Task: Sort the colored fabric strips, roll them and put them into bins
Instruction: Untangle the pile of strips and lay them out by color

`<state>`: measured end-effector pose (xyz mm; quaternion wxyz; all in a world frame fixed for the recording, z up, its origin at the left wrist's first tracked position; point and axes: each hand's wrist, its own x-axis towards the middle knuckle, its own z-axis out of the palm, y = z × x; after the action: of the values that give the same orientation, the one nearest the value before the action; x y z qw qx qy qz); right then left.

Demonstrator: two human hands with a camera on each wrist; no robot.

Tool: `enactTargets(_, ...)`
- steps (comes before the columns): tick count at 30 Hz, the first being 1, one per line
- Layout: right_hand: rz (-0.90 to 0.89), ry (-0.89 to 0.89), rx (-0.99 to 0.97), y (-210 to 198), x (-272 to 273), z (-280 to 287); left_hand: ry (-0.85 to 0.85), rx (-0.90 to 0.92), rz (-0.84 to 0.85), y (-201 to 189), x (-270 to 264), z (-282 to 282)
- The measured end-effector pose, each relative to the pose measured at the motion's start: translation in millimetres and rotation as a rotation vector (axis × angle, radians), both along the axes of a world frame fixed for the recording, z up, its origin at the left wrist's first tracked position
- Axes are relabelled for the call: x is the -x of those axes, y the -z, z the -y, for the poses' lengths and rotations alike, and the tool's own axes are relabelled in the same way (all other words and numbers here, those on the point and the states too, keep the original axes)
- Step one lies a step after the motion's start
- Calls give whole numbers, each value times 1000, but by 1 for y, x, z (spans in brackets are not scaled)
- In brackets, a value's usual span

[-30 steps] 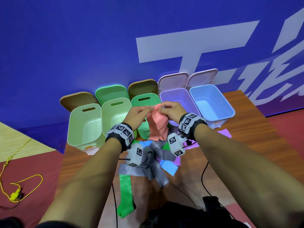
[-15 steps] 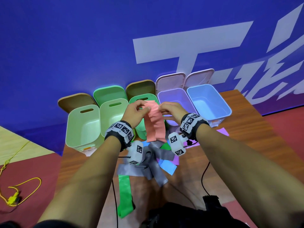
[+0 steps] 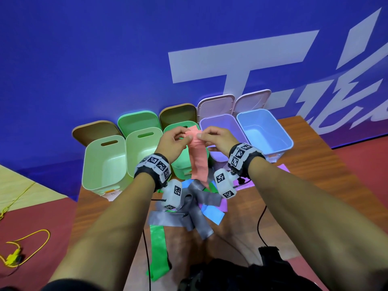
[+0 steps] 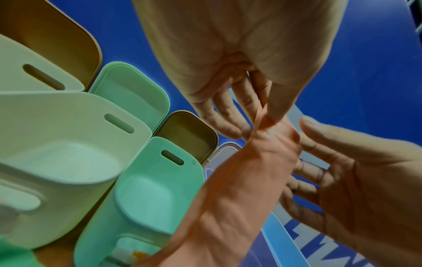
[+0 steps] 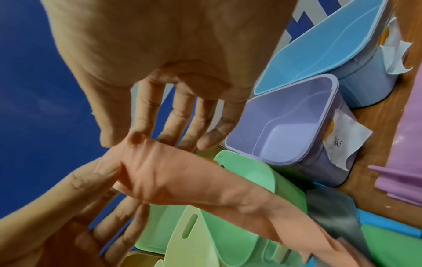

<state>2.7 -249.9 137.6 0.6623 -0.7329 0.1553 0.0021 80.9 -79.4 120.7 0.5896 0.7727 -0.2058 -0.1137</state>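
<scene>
Both hands hold up a salmon-pink strip [image 3: 198, 158] by its top end, above the strip pile. My left hand [image 3: 185, 138] pinches its left corner and my right hand [image 3: 199, 135] pinches the right corner. The strip hangs down wrinkled in front of the mint green bin [image 3: 178, 164]. In the left wrist view the left hand's [image 4: 262, 117] thumb and finger pinch the strip [image 4: 239, 189]. The right wrist view shows the right hand's [image 5: 123, 140] thumb pressed on the strip's [image 5: 182, 180] end. Grey [image 3: 197, 206], blue [image 3: 212, 215], green [image 3: 158, 253] and purple [image 3: 282, 168] strips lie on the table.
Five open bins stand in a row at the table's back: two pale green bins [image 3: 102, 162] [image 3: 142, 148], the mint one, a lilac bin [image 3: 220, 127] and a blue bin [image 3: 264, 131]. Their lids lean on the blue wall behind. Black cables [image 3: 259, 225] cross the wooden table [image 3: 315, 164].
The strip was bunched between my hands; now it hangs straighter and longer. Both hands have risen a little and drawn closer together at its top edge.
</scene>
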Motion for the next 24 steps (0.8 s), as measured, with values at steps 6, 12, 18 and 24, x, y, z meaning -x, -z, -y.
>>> enactTargets(6, 59, 37, 29, -2, -3, -1, 32, 18, -49, -4, 3, -3)
enactTargets(12, 60, 40, 1, 2, -5, -4, 31, 8, -57, -3, 3, -1)
enactTargets(18, 74, 56, 30, 5, -4, -2, -3, -18, -82, -3, 4, 1)
enactTargets(24, 82, 61, -49, 12, -9, 0, 11, -7, -99, -2, 4, 4)
